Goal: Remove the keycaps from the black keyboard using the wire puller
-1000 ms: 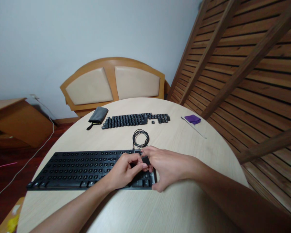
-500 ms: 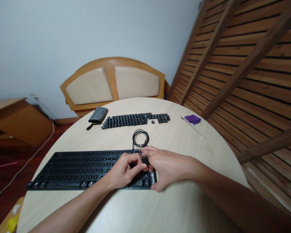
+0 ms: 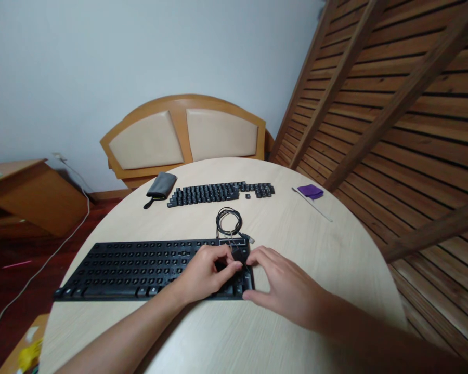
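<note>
A black keyboard [image 3: 136, 265] lies on the table, most of its keycaps off and a few left along the front row and at the right end. Over its right end, my left hand [image 3: 208, 270] pinches a small black keycap puller [image 3: 239, 253] with thin wires sticking out. My right hand [image 3: 281, 283] is by the keyboard's right edge, thumb and fingers apart, fingertips close to the puller. Whether those fingertips touch the keyboard I cannot tell. Behind the keyboard, its coiled black cable [image 3: 229, 221] ends in a USB plug [image 3: 250, 238].
Removed black keycaps [image 3: 206, 193] stand in rows farther back, with one single keycap [image 3: 248, 196] in front. A grey pouch [image 3: 161, 186] is to their left. At the right are a purple cloth [image 3: 311, 191] and a thin stick [image 3: 314, 205]. A wooden louvred panel [image 3: 393, 114] borders the right side.
My right hand has drawn back to the right and opened, uncovering the USB plug and part of the puller. My left hand keeps its pinch. The view has shifted slightly.
</note>
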